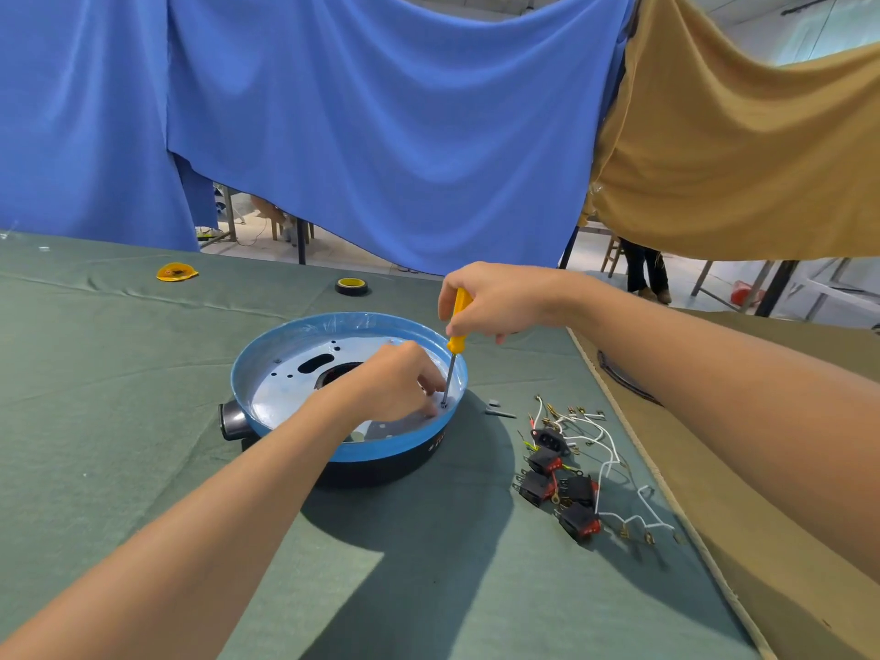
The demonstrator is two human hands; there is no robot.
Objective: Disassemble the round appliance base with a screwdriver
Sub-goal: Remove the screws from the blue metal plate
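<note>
Screwdriver (456,343) upright in round base (350,397)
Right hand (495,302) grips yellow handle; left hand (395,383) inside base, fingers curled by the tip.

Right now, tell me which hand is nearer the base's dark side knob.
Left hand: inside the base, right of the knob. Right hand: farther right, gripping the screwdriver above the rim.

Tape roll (352,286), yellow piece (177,272) far back on green cloth (119,373); black switches (555,483), white wires (614,459) right.
</note>
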